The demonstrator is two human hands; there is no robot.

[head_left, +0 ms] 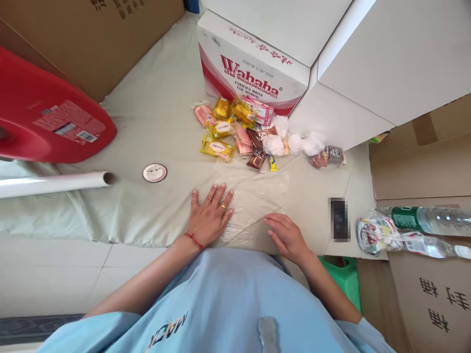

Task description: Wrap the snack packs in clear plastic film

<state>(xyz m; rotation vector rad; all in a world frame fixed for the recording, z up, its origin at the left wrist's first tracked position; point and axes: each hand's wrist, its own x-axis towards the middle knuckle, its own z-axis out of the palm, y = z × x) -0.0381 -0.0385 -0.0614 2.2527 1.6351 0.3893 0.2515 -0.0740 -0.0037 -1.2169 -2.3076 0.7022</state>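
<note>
A clear, thin plastic bag [263, 196] lies flat on the cloth-covered table [165, 211]. My left hand [210, 215] rests palm down with fingers spread on the bag's left part; it has a ring and a red cord bracelet. At the bag's right edge is my right hand [289, 238], fingers loosely bent and thumb apart, with nothing visible in it. Beyond the bag sits a pile of wrapped snacks: yellow packets [217, 148], pink packets [204, 114], a brown cocoa packet [256, 159] and crumpled white plastic bags [307, 143].
Behind the snacks stands a Wahaba-style printed water carton [253, 73]. To the left are a red jug [55, 113], a white tube [55, 184] and a round pin badge [154, 172]. Rightward lie a pixelated dark object [339, 219] and plastic bottles [434, 219].
</note>
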